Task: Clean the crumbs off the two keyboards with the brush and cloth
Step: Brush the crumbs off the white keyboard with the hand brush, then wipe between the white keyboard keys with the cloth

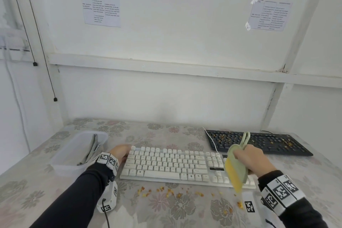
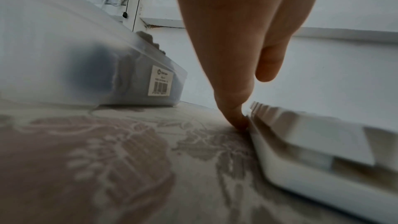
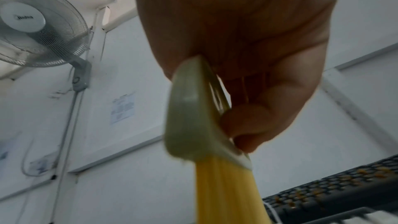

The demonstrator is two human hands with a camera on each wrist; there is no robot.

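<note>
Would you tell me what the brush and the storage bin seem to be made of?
Brush: pale green body looks like smooth moulded plastic with a loop handle; the yellow bristles look like fine synthetic fibre, though that is uncertain. Storage bin: frosted translucent plastic, since the grey cloth inside shows dimly through its wall.

1. Left wall sheet, head view, 11 o'clock: heading ends in "TRACE", bold; table txt below too small to read.
2. Right wall sheet, 1 o'clock, taped: table txt illegible.
3. Fan hub, right wrist view, 10 o'clock: brand reads approx. "Midea", blurred.
4. Sticker on bin wall, left wrist view, 9 o'clock: barcode w/ logo and small print, unreadable.
5. White kbd, 6 o'clock: key legends present, too small to read.
6. Wristbands: black-white square code markers, no txt.
</note>
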